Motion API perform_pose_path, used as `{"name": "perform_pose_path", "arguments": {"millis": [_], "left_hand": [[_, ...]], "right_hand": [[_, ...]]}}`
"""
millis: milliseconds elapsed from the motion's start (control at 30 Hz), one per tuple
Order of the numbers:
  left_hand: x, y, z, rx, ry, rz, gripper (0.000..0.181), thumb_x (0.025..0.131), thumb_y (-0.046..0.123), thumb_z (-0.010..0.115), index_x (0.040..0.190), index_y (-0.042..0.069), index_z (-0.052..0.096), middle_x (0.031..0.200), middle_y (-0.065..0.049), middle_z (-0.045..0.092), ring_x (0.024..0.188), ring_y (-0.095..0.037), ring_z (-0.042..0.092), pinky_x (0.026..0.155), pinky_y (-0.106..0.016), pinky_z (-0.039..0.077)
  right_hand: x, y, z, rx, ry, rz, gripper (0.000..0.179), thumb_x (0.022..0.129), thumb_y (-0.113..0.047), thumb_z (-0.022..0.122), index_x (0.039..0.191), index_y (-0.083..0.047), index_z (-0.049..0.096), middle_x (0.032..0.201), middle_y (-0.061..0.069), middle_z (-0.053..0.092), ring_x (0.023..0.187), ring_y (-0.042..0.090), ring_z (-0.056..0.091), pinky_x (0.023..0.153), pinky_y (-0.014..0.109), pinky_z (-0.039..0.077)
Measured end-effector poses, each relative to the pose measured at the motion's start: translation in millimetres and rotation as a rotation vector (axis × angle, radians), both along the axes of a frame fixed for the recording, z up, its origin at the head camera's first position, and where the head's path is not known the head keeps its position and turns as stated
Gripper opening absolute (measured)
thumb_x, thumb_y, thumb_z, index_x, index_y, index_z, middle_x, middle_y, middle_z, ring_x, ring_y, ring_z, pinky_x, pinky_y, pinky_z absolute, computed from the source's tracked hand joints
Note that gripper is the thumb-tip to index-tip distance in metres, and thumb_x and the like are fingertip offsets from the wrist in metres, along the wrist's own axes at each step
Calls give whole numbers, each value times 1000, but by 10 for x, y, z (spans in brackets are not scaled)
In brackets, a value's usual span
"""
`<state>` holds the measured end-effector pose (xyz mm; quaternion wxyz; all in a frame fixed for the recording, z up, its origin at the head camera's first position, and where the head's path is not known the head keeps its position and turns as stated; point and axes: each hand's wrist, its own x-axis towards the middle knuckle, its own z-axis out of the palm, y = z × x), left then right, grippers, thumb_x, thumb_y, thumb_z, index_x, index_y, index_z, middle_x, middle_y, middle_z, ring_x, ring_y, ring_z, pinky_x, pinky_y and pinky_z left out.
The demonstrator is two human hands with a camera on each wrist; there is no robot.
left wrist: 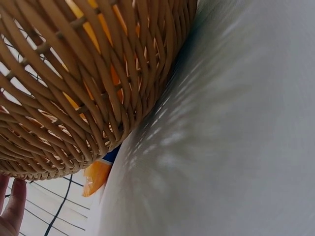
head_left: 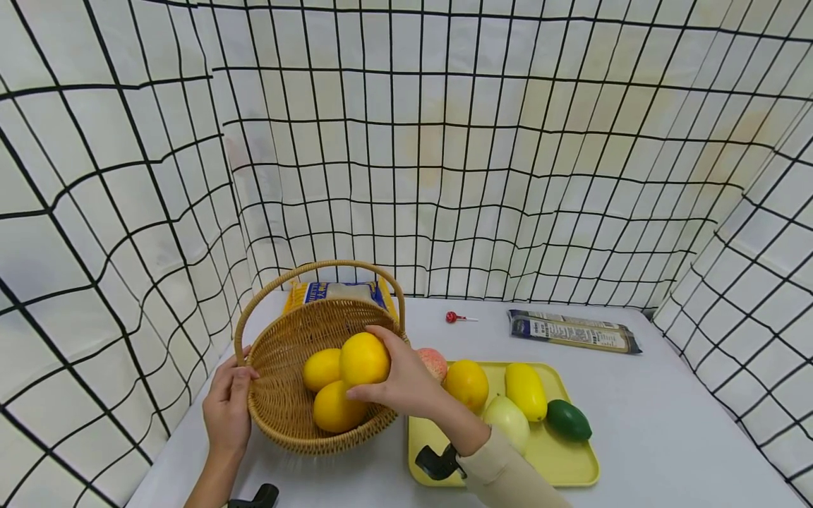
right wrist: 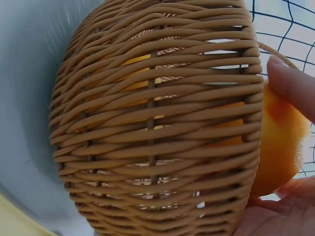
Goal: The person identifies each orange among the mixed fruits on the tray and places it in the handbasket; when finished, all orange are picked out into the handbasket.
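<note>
My left hand [head_left: 229, 406] holds the left rim of a wicker basket [head_left: 279, 384] by its handle's foot; in the left wrist view only fingers [left wrist: 15, 204] show beside the woven wall. The basket tilts, its opening turned toward me. My right hand [head_left: 406, 377] grips an orange [head_left: 365, 360] between thumb and fingers, at the basket's right side over the opening. Inside lie two more orange-yellow fruits, one yellower fruit [head_left: 321, 369] and one orange fruit [head_left: 339, 408]. In the right wrist view the held orange [right wrist: 280, 142] shows past the rim, partly hidden by the basket.
Right of the basket, a yellow tray [head_left: 559, 466] bears an orange [head_left: 466, 384], a peach-like fruit [head_left: 432, 363], a pale green fruit [head_left: 507, 423], a long yellow fruit [head_left: 526, 391] and a dark green fruit [head_left: 568, 420]. Behind are a lollipop [head_left: 452, 317], a flat packet [head_left: 574, 331] and a yellow-blue bag [head_left: 339, 291].
</note>
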<state>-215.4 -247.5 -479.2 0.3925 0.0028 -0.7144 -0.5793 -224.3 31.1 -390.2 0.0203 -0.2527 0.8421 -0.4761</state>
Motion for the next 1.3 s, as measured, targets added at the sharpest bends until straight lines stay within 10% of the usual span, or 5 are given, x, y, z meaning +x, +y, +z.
{"name": "perform_pose_path", "arguments": {"millis": [533,1300], "left_hand": [[-15,4,-18,-63,65,12,23,99,-2,50,79,-7,60,123,-25,60,116,-2,53,90,-10,39],[-10,2,-21,-29,56,-22,23,100,0,50,81,-8,60,125,-22,59,118,-7,53,89,-11,40]], "right_hand": [[-70,-129,-39,142,-21,-22,92,73,-44,83,149,-25,35,135,-1,52,105,16,56,84,36,49],[-21,-123,-46,-26,21,-52,75,80,-25,81,144,-16,44,140,4,52,126,22,49,104,41,41]]}}
